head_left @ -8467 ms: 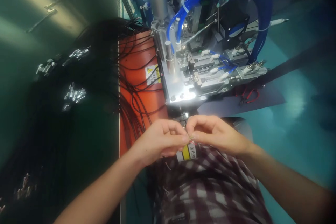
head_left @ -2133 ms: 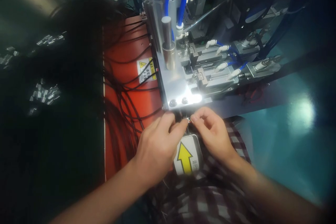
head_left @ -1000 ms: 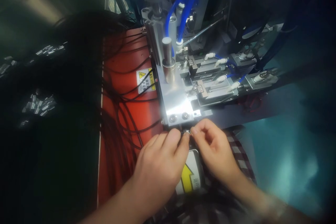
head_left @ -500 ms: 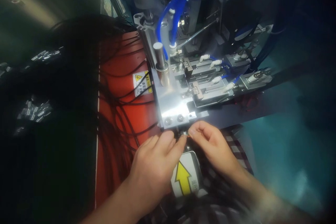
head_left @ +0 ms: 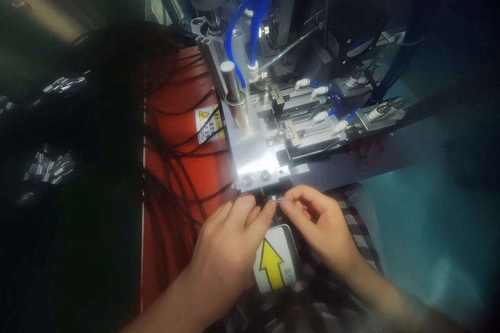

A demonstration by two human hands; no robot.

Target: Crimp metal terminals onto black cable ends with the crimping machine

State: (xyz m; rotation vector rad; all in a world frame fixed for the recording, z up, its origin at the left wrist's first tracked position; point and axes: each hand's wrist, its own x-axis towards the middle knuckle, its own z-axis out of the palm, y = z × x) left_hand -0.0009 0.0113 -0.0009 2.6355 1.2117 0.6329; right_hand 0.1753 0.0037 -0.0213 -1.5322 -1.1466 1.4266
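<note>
My left hand (head_left: 232, 237) is closed, its thumb pressed against the fingers just below the front edge of the bright metal plate (head_left: 258, 158). Facing it from the right, my right hand (head_left: 326, 226) pinches with thumb and forefinger. A few thin wires (head_left: 278, 201) show in the small gap between the two sets of fingertips, with a tiny shiny part beside them. What the wires join is too small and too hidden to tell. Under the hands is a white panel with a yellow arrow (head_left: 272, 264), partly covered by my left hand.
Black cables (head_left: 183, 153) lie across the red machine top (head_left: 177, 86), near a warning label (head_left: 210, 124). Small silvery tubes (head_left: 50, 166) lie in piles on the dark left surface. Blue air hoses (head_left: 253, 21) and pneumatic cylinders (head_left: 312, 138) stand behind the plate.
The view has shifted slightly, so the machine sits a little further left. Both hands stay at the plate's edge; my right hand is turned a little, and the fingertips remain close together.
</note>
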